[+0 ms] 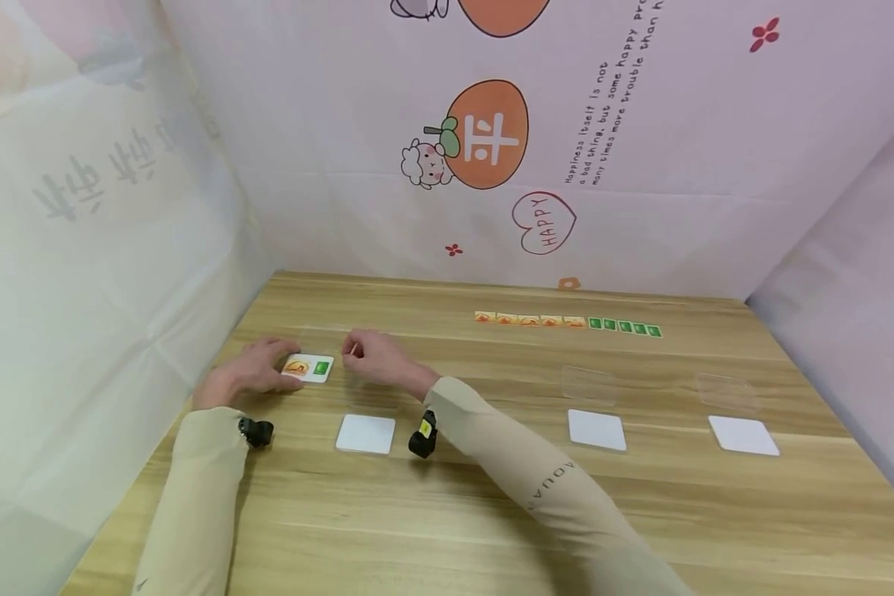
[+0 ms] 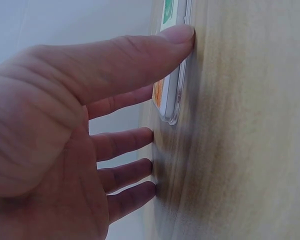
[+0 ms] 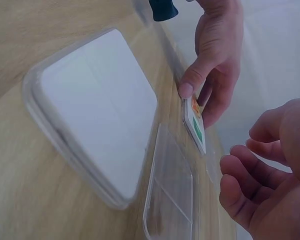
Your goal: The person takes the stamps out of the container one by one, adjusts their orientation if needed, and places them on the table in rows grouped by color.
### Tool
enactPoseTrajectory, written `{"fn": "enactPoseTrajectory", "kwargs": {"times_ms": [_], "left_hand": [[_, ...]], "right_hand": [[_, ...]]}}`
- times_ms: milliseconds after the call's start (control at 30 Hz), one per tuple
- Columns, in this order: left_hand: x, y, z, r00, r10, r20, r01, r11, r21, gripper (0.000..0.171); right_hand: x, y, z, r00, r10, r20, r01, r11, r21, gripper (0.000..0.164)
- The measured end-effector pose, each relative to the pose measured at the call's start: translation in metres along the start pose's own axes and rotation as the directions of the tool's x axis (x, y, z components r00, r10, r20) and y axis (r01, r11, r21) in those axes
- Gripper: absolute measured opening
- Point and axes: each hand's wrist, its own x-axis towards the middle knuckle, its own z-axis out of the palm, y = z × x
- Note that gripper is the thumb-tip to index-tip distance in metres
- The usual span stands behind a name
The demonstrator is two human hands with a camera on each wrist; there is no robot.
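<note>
My left hand (image 1: 257,367) holds a white card (image 1: 321,375) by its edges at the left of the wooden table. The card bears an orange picture and a green square. In the left wrist view a clear case (image 2: 181,90) shows along its edge, with the thumb on the near side. The other fingers reach down to the table beyond it. Just right of this card is my right hand (image 1: 378,358), its fingers loosely curled. Nothing shows between its thumb and fingers in the right wrist view.
A blank white card (image 1: 365,434) in a clear case lies nearer the front. Two more blank cards (image 1: 597,430) lie to the right, with clear covers (image 1: 592,386) behind them. Small orange pieces (image 1: 529,320) and green pieces (image 1: 625,327) form a row at the back.
</note>
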Motion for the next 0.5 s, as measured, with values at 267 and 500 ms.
{"fn": "enactPoseTrajectory", "kwargs": {"times_ms": [267,500], "left_hand": [[0.0,0.0,0.002,1.0,-0.017,0.004,0.017,1.0,-0.025,0.071],[-0.001,0.001,-0.001,1.0,-0.024,0.008,0.024,0.999,-0.027,0.069]], "right_hand": [[0.007,-0.008,0.009,1.0,-0.01,-0.015,0.01,1.0,0.018,0.008],[0.013,-0.01,0.014,1.0,-0.01,-0.012,0.01,1.0,0.024,0.006]]}}
